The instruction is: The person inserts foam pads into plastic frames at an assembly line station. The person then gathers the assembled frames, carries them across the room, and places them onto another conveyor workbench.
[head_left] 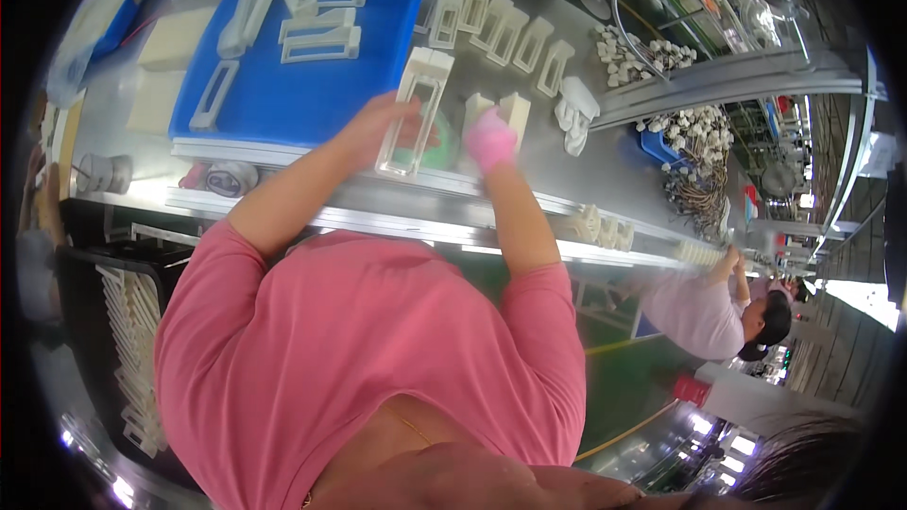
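My left hand [368, 135] holds up a long white plastic frame [429, 64] with a rectangular opening, tilted over the bench edge. Some of its fingers show through the opening. Behind the frame lies a round green thing [438, 144], partly hidden. To its right, my right hand [491, 140], in a pink glove, is closed at a white plastic part [514, 111] on the bench. A second white block shape [478, 107] rises on the glove's other side; whether both belong to one part I cannot tell. The right fingertips are partly hidden.
A blue tray [283, 94] with several white frames stands left on the metal bench. More frames [510, 36] stand in a row beyond my hands, near a white cloth [573, 113]. A black crate [94, 260] of frames sits lower left. Another person [699, 312] works at the right.
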### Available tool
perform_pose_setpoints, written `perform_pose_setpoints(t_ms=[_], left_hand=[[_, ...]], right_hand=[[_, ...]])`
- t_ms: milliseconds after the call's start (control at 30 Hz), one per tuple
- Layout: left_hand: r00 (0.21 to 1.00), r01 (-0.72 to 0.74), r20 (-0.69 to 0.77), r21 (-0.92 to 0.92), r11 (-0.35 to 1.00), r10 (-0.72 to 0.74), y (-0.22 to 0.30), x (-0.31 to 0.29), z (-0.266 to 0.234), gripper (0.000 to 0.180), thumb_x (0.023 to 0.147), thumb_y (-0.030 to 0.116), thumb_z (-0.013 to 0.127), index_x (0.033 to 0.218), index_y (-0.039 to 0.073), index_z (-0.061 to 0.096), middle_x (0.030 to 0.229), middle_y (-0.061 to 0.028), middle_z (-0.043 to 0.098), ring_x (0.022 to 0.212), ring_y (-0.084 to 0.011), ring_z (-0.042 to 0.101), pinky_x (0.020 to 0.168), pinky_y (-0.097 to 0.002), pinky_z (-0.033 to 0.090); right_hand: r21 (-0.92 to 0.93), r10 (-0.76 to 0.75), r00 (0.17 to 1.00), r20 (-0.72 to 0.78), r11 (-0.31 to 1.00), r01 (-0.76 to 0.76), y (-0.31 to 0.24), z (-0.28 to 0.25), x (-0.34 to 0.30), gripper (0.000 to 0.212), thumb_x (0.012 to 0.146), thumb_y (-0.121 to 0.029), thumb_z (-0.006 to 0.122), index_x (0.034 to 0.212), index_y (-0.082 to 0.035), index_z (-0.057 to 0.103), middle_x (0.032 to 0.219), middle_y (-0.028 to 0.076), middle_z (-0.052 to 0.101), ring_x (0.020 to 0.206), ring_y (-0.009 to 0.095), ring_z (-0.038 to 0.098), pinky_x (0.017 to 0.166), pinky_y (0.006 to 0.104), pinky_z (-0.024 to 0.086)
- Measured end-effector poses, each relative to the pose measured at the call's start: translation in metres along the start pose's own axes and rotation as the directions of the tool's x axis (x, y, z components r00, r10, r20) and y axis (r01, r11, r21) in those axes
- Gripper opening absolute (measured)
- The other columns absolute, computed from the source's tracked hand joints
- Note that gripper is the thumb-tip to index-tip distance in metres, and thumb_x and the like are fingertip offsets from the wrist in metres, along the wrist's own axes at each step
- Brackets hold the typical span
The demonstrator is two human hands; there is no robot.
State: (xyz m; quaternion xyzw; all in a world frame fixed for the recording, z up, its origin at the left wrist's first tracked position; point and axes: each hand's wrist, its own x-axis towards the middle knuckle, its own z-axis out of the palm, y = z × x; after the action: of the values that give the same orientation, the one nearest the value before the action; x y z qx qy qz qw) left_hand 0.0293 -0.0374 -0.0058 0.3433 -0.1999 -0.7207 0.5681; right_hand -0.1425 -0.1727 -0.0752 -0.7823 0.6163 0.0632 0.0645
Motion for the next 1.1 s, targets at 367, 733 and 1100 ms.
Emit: perform_pose_setpoints(t_ms=[367, 733, 1100], left_hand=[[0.98, -0.074, -0.159, 0.243, 0.967, 0.115, -0.024, 0.015, -0.015, 0.03, 0.085, 0.031, 0.047, 0.103, 0.008, 0.039, 0.087, -0.0126, 0.055, 0.075, -0.0212, 0.059, 0.059, -0.0279, 0.047], [0.851, -0.391, -0.118, 0.505, 0.769, 0.511, -0.028, 0.004, -0.004, 0.03, 0.09, 0.022, 0.038, 0.114, 0.003, 0.039, 0.101, -0.0073, 0.049, 0.092, -0.0123, 0.044, 0.079, -0.025, 0.037], [0.917, -0.314, -0.212, 0.142, 0.939, 0.339, -0.022, 0.005, -0.002, 0.038, 0.088, 0.031, 0.041, 0.114, 0.003, 0.039, 0.101, -0.0083, 0.051, 0.091, -0.0143, 0.049, 0.075, -0.027, 0.042]], right_hand=[[0.938, -0.414, 0.889, 0.195, 0.343, -0.045, -0.003, -0.091, -0.071, 0.031, 0.074, -0.024, 0.058, 0.095, -0.001, 0.058, 0.067, -0.004, 0.055, 0.057, 0.007, 0.047, 0.051, 0.022, 0.038], [0.667, -0.207, 0.938, -0.279, 0.661, 0.344, -0.07, -0.061, -0.127, 0.022, 0.078, -0.027, 0.05, 0.084, -0.006, 0.047, 0.071, 0.018, 0.054, 0.069, 0.037, 0.052, 0.059, 0.0424, 0.04], [0.638, -0.312, 0.908, -0.28, 0.646, 0.419, -0.072, -0.089, -0.125, 0.04, 0.079, -0.021, 0.05, 0.115, -0.006, 0.043, 0.073, 0.012, 0.057, 0.067, 0.027, 0.057, 0.061, 0.0341, 0.044]])
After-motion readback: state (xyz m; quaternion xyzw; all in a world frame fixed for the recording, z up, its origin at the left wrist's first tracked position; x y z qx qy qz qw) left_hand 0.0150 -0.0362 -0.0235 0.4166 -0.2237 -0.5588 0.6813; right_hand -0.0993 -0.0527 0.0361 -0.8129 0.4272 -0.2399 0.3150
